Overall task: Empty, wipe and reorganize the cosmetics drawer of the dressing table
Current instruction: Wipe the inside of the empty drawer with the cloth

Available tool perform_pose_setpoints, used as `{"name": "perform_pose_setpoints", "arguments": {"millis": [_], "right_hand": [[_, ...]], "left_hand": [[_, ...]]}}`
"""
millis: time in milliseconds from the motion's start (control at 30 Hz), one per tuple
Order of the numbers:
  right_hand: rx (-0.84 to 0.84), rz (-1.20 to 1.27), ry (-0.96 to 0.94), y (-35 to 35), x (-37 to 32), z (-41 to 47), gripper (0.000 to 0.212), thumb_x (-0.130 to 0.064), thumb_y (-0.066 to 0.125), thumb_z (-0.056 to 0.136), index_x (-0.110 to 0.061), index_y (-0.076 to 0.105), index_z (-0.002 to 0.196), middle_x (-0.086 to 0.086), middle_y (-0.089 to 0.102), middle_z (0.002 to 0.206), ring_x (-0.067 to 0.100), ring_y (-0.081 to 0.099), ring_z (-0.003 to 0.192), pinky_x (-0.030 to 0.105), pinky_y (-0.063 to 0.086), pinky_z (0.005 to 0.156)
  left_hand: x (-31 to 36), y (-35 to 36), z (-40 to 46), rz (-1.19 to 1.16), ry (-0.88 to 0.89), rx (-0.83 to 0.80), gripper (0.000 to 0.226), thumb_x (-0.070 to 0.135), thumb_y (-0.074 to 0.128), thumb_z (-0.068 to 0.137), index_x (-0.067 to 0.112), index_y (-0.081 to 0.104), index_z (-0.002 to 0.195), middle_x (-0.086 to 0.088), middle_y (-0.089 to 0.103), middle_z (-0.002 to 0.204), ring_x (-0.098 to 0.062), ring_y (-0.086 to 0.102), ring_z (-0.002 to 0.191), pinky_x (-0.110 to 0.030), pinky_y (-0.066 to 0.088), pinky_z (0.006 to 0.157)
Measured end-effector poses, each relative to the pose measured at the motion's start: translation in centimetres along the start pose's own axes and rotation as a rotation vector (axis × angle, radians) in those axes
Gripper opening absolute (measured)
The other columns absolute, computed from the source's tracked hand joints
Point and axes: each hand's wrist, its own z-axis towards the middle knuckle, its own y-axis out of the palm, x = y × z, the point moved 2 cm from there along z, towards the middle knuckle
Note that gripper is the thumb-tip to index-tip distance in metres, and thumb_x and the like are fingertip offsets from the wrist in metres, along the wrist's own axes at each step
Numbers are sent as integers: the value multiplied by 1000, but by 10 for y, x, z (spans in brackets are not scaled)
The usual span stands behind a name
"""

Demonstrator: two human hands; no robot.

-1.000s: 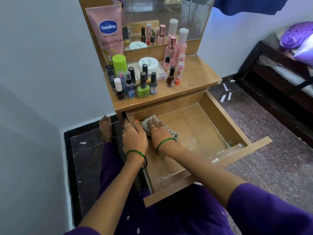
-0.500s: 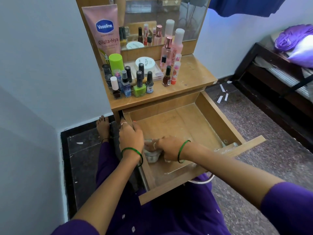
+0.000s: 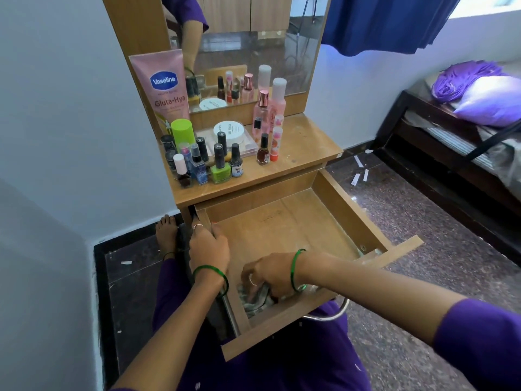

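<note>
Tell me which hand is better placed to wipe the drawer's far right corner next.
The right hand: it already holds the cloth on the drawer floor. The left hand grips the drawer's left wall, steadying it.

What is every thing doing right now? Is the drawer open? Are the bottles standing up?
Wooden drawer: pulled open, no cosmetics inside.
Grey crumpled cloth: pressed into the drawer's near left corner.
Right hand: grips the cloth.
Left hand: holds the drawer's left wall.
Nail polish bottles: upright on the tabletop, capped.
Pink Vaseline tube: standing on its cap, leaning back.
</note>
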Motion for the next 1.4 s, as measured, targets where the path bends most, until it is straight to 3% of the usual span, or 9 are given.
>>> {"name": "perform_pose_setpoints", "arguments": {"millis": [267, 433, 633, 700, 800, 900, 1033, 1267, 1400], "right_hand": [[-79, -11, 68, 3, 39, -12, 47, 3, 56, 79, -20, 64, 119, 6, 50, 125, 26, 51, 112, 39, 45, 98], [-86, 15, 242, 1, 69, -48, 47, 4, 49, 82, -25, 66, 115, 0, 52, 125, 21, 51, 111, 23, 39, 89], [-180, -263, 520, -11, 93, -69, 27, -12, 56, 88, -13, 65, 113, 5, 61, 120, 26, 57, 111, 30, 47, 83], [-99, -338, 533, -23, 79, -71, 25, -11, 52, 89, -11, 61, 113, 6, 58, 121, 26, 53, 114, 34, 47, 80], [107, -304, 399, -33, 51, -61, 24, -14, 51, 91, -14, 60, 113, 2, 53, 118, 23, 49, 112, 34, 45, 73], [240, -199, 243, -25, 29, -35, 29, -13, 52, 90, -16, 58, 118, 1, 48, 118, 22, 49, 105, 39, 50, 85], [279, -210, 156, -7, 16, -4, 41, -9, 54, 89, -17, 47, 128, 5, 41, 124, 27, 47, 108, 41, 49, 88], [303, -129, 241, 5, 35, -9, 51, -7, 53, 87, -18, 41, 135, 4, 44, 127, 29, 47, 112, 39, 47, 89], [313, -75, 431, 9, 74, -30, 56, -12, 58, 84, -21, 39, 136, 0, 44, 129, 27, 48, 114, 40, 48, 91]], "left_hand": [[-2, 1, 2, -20, 21, -9, 21, 28, 37, 99, 10, 47, 93, -11, 58, 93, -29, 59, 83, -47, 51, 76], [-3, 1, 2, -23, 28, -2, 22, 29, 37, 100, 10, 47, 94, -12, 59, 94, -28, 59, 82, -43, 51, 73], [-1, 0, 1, -17, 23, 4, 22, 28, 38, 100, 9, 47, 93, -13, 58, 94, -30, 59, 82, -43, 50, 73], [-1, 1, 1, -18, 19, 2, 23, 28, 37, 100, 9, 48, 93, -13, 58, 94, -30, 59, 83, -44, 51, 73], [0, 1, 1, -3, 9, 6, 23, 29, 37, 100, 9, 47, 94, -13, 58, 94, -30, 59, 83, -42, 50, 72], [0, 0, 0, 7, -6, 5, 25, 29, 36, 100, 8, 49, 99, -14, 60, 97, -32, 59, 87, -43, 49, 75], [1, -1, 0, 15, -8, 7, 24, 29, 36, 99, 8, 48, 100, -15, 60, 100, -35, 60, 91, -45, 49, 78], [-1, 1, 1, -11, 5, 5, 23, 30, 36, 99, 11, 47, 94, -12, 59, 93, -31, 60, 82, -48, 52, 77], [0, 1, 0, -17, 8, -2, 23, 29, 37, 100, 10, 49, 99, -12, 60, 94, -28, 60, 82, -46, 52, 75]]}}
